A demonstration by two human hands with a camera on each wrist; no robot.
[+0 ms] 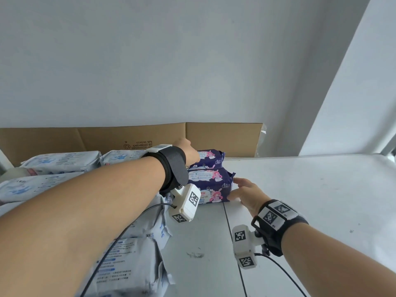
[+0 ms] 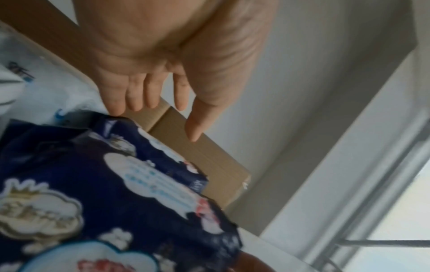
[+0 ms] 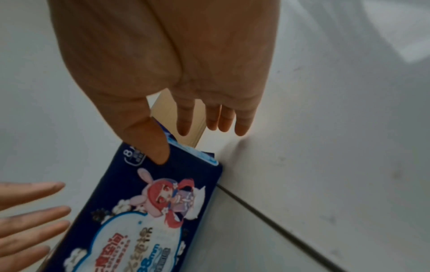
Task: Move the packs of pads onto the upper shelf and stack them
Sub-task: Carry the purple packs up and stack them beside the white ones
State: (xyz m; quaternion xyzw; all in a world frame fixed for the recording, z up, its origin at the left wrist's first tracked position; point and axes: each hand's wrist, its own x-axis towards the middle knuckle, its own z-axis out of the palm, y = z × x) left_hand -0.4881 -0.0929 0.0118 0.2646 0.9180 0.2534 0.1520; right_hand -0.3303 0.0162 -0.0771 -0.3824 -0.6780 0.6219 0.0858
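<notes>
Both hands are released, fingers straight: right hand (image 1: 246,195) touches the navy pack stack (image 1: 211,183) at its near right corner, left hand (image 1: 189,153) hovers over its top; white packs (image 1: 62,160) lie further left on the white shelf (image 1: 310,189)

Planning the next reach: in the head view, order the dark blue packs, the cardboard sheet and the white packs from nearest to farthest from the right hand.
From the right hand:
1. Dark blue packs, just left of it, thumb at the lower pack's corner.
2. Cardboard sheet, behind, against the wall.
3. White packs, far left, beyond the left arm.
</notes>
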